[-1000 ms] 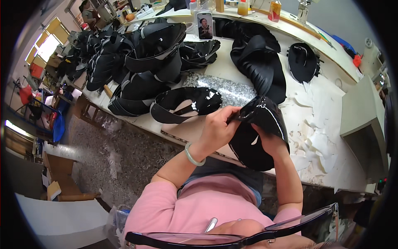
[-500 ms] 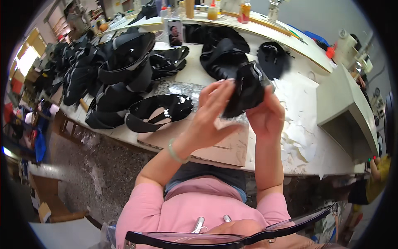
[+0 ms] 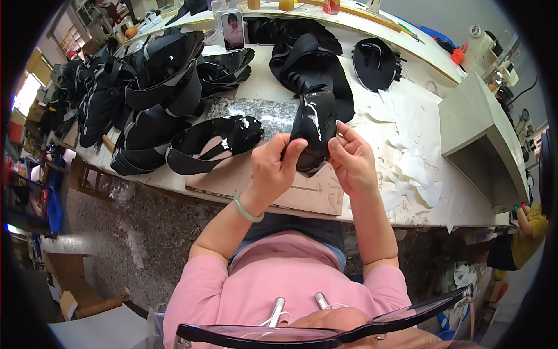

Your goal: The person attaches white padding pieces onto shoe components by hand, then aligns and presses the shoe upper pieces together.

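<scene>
A glossy black shoe upper (image 3: 315,119) is held up over the near part of the worktable. My left hand (image 3: 274,166) pinches its left edge, thumb on the shiny face and the other fingers mostly hidden behind. On the opposite edge, the thumb and fingers of my right hand (image 3: 353,161) are closed on it. Just left of my left hand lies another black upper (image 3: 192,148), its opening facing up and a pale inside showing. Beyond the held piece, a heap of black uppers (image 3: 305,58) stretches toward the back of the table.
Stacked black uppers (image 3: 165,70) crowd the left side. A speckled slab (image 3: 256,113) and a brown board (image 3: 314,198) lie in front of me. White scraps (image 3: 415,174) are scattered at right, beside a grey metal hood (image 3: 476,139). A phone (image 3: 232,32) stands at the back.
The upper has come down toward me and left, and its shiny face now shows. My left hand, spread beside it before, now grips its edge. My right hand has moved lower.
</scene>
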`<state>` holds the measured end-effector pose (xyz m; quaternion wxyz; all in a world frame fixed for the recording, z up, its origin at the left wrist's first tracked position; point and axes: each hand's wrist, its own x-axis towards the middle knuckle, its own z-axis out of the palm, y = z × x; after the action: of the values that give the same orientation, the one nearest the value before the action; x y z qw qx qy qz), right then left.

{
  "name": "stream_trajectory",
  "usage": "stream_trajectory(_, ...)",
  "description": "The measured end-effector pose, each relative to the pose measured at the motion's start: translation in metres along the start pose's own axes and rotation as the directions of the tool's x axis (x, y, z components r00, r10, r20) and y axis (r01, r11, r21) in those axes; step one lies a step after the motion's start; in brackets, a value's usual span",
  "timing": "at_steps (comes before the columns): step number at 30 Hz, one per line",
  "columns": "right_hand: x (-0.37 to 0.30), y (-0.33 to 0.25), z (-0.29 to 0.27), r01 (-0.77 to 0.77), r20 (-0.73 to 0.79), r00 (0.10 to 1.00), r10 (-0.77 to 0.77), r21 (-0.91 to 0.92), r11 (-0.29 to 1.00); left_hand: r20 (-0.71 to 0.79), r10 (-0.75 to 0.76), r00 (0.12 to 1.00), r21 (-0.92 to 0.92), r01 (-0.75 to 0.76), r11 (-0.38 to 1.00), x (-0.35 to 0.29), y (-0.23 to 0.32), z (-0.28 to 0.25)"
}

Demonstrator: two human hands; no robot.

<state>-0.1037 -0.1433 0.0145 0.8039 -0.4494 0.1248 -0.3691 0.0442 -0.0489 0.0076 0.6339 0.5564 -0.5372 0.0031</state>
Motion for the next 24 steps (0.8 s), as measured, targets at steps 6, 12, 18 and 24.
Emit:
stream_trajectory(6,-0.030,-0.027,0.025,0.162,-0.009,0.987,-0.162,0.125,0.979,0.178,0.155,0.972,-0.352,-0.084,0.932,0.012,0.041,-0.006)
stream_trajectory(12,-0.059,-0.058,0.040,0.164,0.005,0.986,-0.166,0.127,0.978,0.105,0.349,0.931,-0.120,-0.337,0.934,0.006,0.074,-0.005)
stream_trajectory(18,-0.080,-0.050,0.049,0.207,-0.075,0.972,-0.223,-0.185,0.961,0.087,0.453,0.887,-0.131,-0.441,0.888,-0.006,0.067,-0.016)
stream_trajectory(24,-0.092,-0.044,0.074,0.427,0.127,0.811,-0.571,-0.796,0.429,0.215,0.101,0.971,-0.260,-0.043,0.965,-0.011,0.048,-0.020)
